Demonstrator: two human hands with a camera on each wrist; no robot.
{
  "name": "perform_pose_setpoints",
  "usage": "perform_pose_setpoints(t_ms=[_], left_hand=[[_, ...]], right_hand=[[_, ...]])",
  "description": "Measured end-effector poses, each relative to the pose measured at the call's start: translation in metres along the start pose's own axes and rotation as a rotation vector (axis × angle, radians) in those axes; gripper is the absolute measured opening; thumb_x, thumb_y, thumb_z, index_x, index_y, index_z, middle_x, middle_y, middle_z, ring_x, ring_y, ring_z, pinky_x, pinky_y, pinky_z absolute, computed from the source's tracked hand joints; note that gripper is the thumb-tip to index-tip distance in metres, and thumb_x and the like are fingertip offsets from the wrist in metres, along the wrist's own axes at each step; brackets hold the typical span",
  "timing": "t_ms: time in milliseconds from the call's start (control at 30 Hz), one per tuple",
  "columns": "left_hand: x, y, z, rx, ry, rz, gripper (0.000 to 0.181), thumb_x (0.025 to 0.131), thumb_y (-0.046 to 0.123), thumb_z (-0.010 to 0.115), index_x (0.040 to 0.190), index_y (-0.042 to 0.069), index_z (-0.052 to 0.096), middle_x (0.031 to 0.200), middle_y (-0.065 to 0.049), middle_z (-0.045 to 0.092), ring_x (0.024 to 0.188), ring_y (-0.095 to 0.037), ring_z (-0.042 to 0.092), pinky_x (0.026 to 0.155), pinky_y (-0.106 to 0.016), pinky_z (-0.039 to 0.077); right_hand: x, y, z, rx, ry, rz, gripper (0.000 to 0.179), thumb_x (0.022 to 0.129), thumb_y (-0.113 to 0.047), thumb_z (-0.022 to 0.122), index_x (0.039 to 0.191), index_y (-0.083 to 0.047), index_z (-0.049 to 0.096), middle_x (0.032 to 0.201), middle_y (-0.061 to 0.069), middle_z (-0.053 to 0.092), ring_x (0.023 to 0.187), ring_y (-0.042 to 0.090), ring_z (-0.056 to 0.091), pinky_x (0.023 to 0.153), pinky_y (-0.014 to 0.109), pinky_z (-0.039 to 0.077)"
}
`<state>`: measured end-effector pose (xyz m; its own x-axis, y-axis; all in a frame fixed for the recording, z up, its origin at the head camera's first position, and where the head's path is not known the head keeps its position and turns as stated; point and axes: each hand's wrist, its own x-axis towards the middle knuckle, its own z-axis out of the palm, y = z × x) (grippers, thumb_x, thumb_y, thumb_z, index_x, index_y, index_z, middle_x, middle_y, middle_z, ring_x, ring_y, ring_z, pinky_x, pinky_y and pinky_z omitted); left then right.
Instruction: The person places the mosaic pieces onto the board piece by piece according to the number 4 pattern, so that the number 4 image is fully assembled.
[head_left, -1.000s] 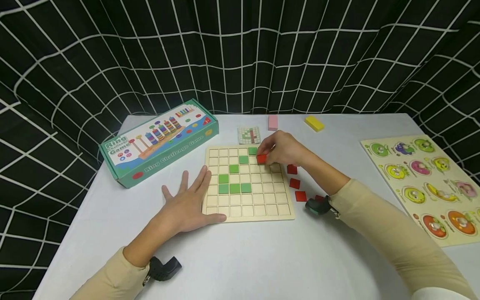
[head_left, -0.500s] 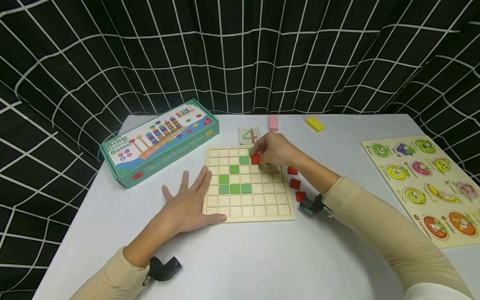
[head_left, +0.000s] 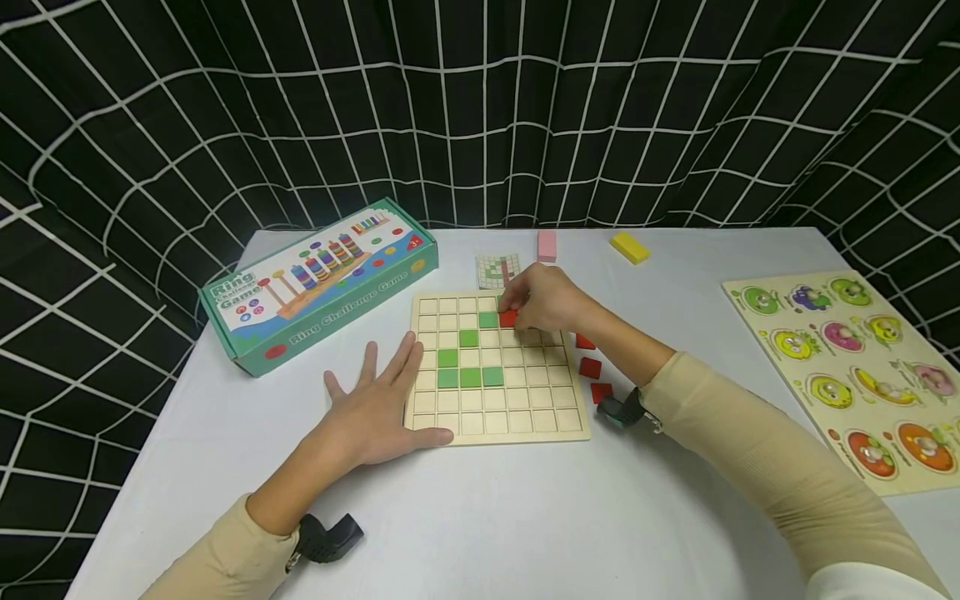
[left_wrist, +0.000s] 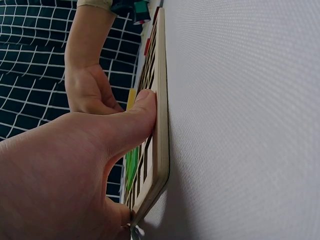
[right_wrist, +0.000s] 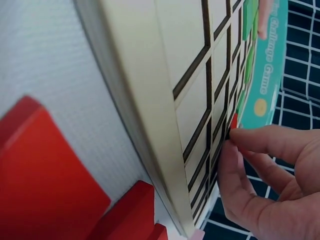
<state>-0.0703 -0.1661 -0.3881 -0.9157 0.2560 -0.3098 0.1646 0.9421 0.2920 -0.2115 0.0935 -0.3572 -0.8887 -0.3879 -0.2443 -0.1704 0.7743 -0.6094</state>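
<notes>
A wooden grid board (head_left: 525, 423) lies flat on the white table with several green tiles (head_left: 468, 337) set in its cells. My left hand (head_left: 371, 421) is spread along the board's left side, fingers straight, and its thumb (left_wrist: 145, 102) rests on the front rim. At the board's far side my right hand (head_left: 546, 298) pinches a red tile (head_left: 508, 318) by its edge. That tile sits just right of a green one, over a cell; whether it lies fully flat is hidden by the fingers. Several loose red tiles (head_left: 590, 367) lie along the board's right side, partly under the right forearm.
A small pattern card (head_left: 491, 271) lies behind the board, with a pink block (head_left: 547, 246) and a yellow block (head_left: 629, 247) beyond. The Ring Challenge Game box (head_left: 322, 283) stands at back left. A fruit puzzle board (head_left: 847, 367) lies at the right.
My right hand has moved a little left with the red tile, bringing it from a spot further right to beside the green tile. The left hand has stayed in place.
</notes>
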Motion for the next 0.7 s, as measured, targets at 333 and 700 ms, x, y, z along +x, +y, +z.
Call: perform_pose_setpoints(t_ms=[333,700], left_hand=[[0.0006,0.0007,-0.0006,0.0,-0.002,0.001,0.124,0.081,0.082,0.065,0.169,0.016,0.007,0.178,0.001,-0.001,0.159,-0.052,0.002,0.102,-0.094,0.004],[0.0009,0.0004,0.0,0.007,-0.002,0.001,0.124,0.081,0.082,0.064,0.169,0.015,0.008,0.178,-0.001,0.0,0.159,-0.053,0.002,0.102,-0.094,0.005]], right_hand=[[0.0018,0.0026,0.0022,-0.017,0.015,-0.017,0.03,0.075,0.008,0.076,0.1,-0.008,0.082,0.093,0.008,0.073,0.093,0.022,0.059,0.079,0.031,0.05],[-0.0029,0.0034,-0.0029,0.008,0.015,-0.039,0.028,0.077,0.002,0.08,0.102,-0.01,0.082,0.097,0.008,0.075,0.092,0.022,0.064,0.078,0.032,0.052]])
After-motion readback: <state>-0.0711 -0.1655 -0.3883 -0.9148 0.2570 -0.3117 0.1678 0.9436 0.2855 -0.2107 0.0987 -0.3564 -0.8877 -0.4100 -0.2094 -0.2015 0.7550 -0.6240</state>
